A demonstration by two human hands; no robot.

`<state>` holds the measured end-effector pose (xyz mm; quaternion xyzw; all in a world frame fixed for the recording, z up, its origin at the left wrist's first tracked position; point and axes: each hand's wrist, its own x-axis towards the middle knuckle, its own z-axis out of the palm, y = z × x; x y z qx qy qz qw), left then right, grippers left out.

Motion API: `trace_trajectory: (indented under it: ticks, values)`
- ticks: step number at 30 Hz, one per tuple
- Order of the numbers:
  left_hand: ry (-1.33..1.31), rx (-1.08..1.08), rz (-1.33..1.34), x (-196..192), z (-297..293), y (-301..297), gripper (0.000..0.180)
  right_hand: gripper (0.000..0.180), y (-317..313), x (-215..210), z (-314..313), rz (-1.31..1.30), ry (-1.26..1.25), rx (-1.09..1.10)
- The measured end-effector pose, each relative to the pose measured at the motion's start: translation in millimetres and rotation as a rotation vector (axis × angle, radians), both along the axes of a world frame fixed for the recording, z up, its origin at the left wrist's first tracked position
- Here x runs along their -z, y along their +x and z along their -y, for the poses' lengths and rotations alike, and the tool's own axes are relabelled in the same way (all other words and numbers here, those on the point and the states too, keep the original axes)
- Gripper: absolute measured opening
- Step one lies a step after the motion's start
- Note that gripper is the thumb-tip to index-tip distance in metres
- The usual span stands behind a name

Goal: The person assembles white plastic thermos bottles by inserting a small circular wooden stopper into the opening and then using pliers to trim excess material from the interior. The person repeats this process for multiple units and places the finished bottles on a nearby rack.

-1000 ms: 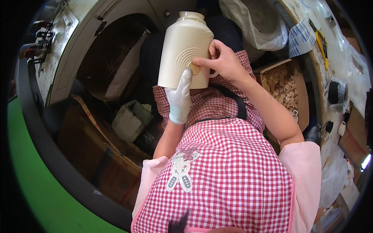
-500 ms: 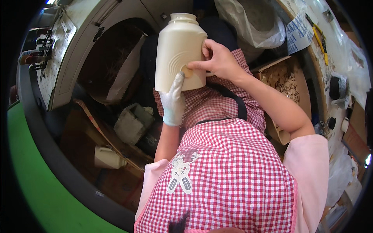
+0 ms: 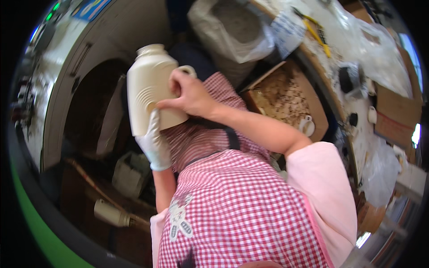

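A cream plastic jug with a short wide neck, a side handle and curved ridges stands tilted slightly left over my lap. My gloved left hand supports it from below, thumb up against its front, the other fingers hidden. On the front, low among the ridges, is a small round tan disc. My bare right hand is closed against the jug's right side, fingers curled near the handle and thumb touching the disc's edge. The thumbs of both hands meet near this disc.
An open cardboard box of tan flakes or discs is on my right, with a white piece inside. Beyond stands a plastic-lined bin. Yellow-handled pliers lie on the right bench. Another cream jug lies low on the left.
My view has turned and shifted, so the jug and both hands now appear further left and lower. The jug's handle shows more, and the thumbs stay by the disc.
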<state>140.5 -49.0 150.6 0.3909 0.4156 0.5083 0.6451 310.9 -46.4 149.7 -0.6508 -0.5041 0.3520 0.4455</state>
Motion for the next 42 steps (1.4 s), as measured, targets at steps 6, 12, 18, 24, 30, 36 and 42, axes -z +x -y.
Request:
trace_trajectory:
  ticks: [6,12,18,24,30,36,42]
  values:
    - [0.148,-0.071,-0.268,-10,-6,17,0.040,0.028,93,-31,22,0.151,0.185,-0.010]
    - [0.107,0.012,-0.095,-9,-17,-4,0.040,0.029,379,-83,79,0.984,-0.052,0.663]
    - [-0.380,-0.034,0.269,-17,-23,-23,0.046,0.039,541,-40,144,1.301,-0.389,0.363]
    - [-0.311,0.022,0.333,-28,-24,-34,0.045,0.044,590,-27,148,1.355,-0.612,0.522]
    - [-0.301,0.025,0.261,-63,-26,-24,0.044,0.043,377,-88,77,-0.294,-0.008,0.493]
    - [-0.325,0.037,0.160,-82,-34,-16,0.043,0.040,89,-111,13,-0.340,-0.277,-0.366]
    - [-0.361,-0.022,0.142,-85,-30,-18,0.036,0.048,10,-103,-9,0.143,0.050,-0.547]
